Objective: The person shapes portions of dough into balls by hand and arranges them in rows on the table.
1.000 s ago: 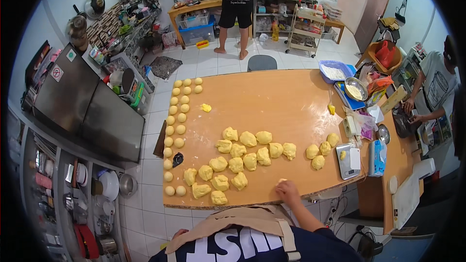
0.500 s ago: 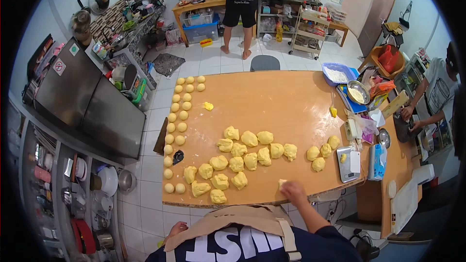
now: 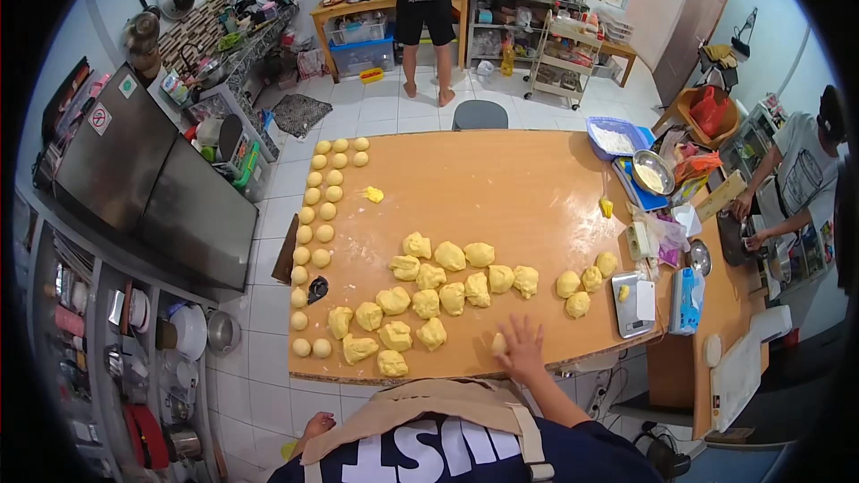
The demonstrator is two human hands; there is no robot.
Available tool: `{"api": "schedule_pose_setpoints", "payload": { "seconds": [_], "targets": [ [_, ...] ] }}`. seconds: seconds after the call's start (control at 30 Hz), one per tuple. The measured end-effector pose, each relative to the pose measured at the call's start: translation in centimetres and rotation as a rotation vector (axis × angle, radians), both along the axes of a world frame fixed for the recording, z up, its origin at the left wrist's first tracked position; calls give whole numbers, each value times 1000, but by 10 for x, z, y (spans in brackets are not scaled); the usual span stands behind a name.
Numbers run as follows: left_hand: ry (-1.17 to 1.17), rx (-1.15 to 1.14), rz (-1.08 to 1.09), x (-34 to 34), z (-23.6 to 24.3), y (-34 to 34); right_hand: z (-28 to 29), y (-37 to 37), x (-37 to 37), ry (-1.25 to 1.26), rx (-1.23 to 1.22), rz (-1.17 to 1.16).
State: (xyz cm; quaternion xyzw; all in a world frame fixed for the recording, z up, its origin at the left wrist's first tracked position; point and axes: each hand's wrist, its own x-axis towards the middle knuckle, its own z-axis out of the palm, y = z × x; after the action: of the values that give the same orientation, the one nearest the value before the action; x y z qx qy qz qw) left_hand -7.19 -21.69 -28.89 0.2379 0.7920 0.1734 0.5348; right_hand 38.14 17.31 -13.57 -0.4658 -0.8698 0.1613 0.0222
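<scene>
My right hand is spread, fingers apart, beside a small pale dough ball at the table's near edge, touching it with the thumb side. To its left lie several rough yellow dough lumps; a smaller group lies to the right. Several smooth round balls line the left edge of the wooden table. My left hand hangs below the table edge at lower left, holding nothing visible, fingers loosely bent.
A scale, blue package, flour tub and bowl crowd the right side. A person works at far right; another stands at the back. A fridge and shelves flank the left.
My right hand has shifted left and its fingers have spread from around the dough ball, which now shows beside it. My left hand has moved slightly left.
</scene>
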Motion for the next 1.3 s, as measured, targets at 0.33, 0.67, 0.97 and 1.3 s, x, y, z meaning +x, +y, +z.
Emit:
{"api": "schedule_pose_setpoints", "payload": {
  "seconds": [0.33, 0.67, 0.97, 1.3],
  "targets": [
    [-1, -13, 66, 24, 6, 5, 40, 188, -15, 341, 368, -396],
    [60, -21, 257, 58, 36, -18, -11, 295, -30, -276, -154, -612],
    [87, -52, 413, 88, 60, -25, 51, 318, -335, 592, 391, 39],
    [92, -96, 537, 116, 75, -40, -30, 277, -423, 62, -9, 452]
  ]
}}
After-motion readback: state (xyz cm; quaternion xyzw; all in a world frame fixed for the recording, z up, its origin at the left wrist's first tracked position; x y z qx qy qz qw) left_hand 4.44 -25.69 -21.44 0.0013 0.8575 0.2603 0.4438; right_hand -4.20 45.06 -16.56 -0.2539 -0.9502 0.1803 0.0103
